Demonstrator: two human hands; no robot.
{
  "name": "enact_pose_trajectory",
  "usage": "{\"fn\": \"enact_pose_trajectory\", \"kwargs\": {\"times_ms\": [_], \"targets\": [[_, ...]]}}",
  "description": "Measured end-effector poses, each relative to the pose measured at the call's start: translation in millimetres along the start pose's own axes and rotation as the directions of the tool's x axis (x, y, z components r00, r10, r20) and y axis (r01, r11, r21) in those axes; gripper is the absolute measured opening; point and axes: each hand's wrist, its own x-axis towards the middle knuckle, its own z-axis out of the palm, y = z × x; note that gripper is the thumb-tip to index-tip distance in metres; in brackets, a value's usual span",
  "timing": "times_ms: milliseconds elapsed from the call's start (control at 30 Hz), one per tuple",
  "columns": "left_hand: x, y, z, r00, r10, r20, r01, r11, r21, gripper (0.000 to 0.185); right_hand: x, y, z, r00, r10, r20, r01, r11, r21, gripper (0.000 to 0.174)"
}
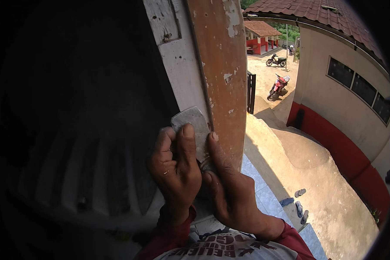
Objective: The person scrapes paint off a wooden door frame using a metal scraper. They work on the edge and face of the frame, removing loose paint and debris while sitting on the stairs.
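A flat grey piece [197, 130] with rounded corners and pale smears lies against the white-painted wooden strip [184, 71]. Whether it is a scraper blade or folded sandpaper cannot be told. My left hand [175, 172] grips it along its left side, thumb flat on its face. Around its lower end is my right hand [235, 195], with the forefinger stretched up along its right edge. That lower end is partly hidden between my hands. Right beside the strip runs a brown wooden post [224, 94], its paint chipped down to pale patches.
Dark, blurred slats [97, 175] fill the left. Below on the right are blue floor tiles [263, 191], several sandals [299, 208] and a sunlit concrete path [308, 182]. Beyond stand a red-and-cream building wall [328, 97], a black gate [251, 92] and parked motorcycles [278, 85].
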Motion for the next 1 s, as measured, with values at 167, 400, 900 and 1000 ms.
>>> {"fn": "enact_pose_trajectory", "kwargs": {"times_ms": [167, 400, 900, 1000], "targets": [[1.3, 1.6, 2.0, 1.0, 0.023, 0.015, -0.023, 0.999, 0.044, 0.027, 2.2, -2.4, 1.6, 0.992, -0.108, -0.069, 0.096, 0.984, -0.151, 0.067], [6.0, 4.0, -1.6, 0.999, 0.048, 0.001, -0.048, 0.999, 0.013, 0.027, 1.9, -7.1, 2.6, 0.999, 0.04, 0.002, -0.04, 0.998, -0.041, 0.068], [14.4, 14.4, 3.7, 0.987, 0.159, -0.005, -0.159, 0.987, -0.004, 0.032, 10.4, -11.7, 3.1, 0.995, -0.082, -0.054, 0.078, 0.994, -0.079, 0.065], [24.9, 9.6, 5.9, 0.992, 0.121, -0.047, -0.123, 0.992, -0.035, 0.031, 18.3, -3.1, 2.8, 0.98, -0.177, -0.093, 0.162, 0.975, -0.152, 0.065]]}}
